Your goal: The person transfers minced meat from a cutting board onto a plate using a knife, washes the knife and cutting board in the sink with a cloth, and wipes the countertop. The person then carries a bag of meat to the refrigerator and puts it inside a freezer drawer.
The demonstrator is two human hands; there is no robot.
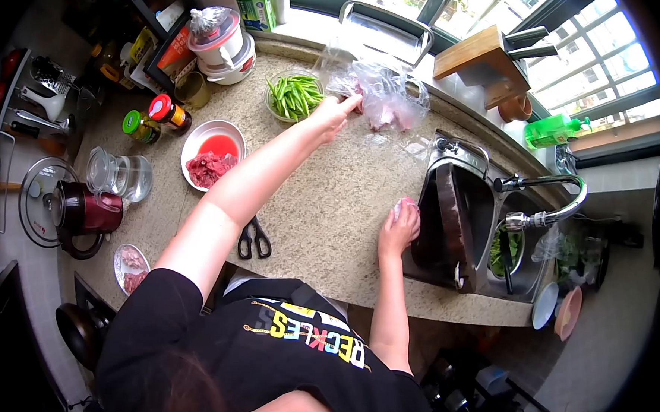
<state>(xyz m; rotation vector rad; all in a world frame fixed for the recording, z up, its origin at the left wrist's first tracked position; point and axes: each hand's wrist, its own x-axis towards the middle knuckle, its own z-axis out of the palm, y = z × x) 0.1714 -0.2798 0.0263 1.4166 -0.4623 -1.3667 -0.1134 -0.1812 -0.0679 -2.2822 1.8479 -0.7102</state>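
My left hand (336,118) reaches across the counter to the left edge of a clear, crumpled plastic bag (388,101), its fingers closed on the edge. Pinkish contents show through the bag. Just left of this hand is a glass bowl of green peppers or beans (294,96). My right hand (399,226) is low on the counter beside the sink, fingers wrapped round something small and pinkish, mostly hidden. A white bowl (237,135) holds raw red meat (211,170) and reddish liquid, left of my left forearm.
The double sink (440,204) with its faucet (542,217) is at the right. Black-handled scissors (254,239) lie near the front edge. Jars (169,114), a glass pitcher (128,177) and a small meat dish (130,268) stand left. A knife block (483,68) is at the window.
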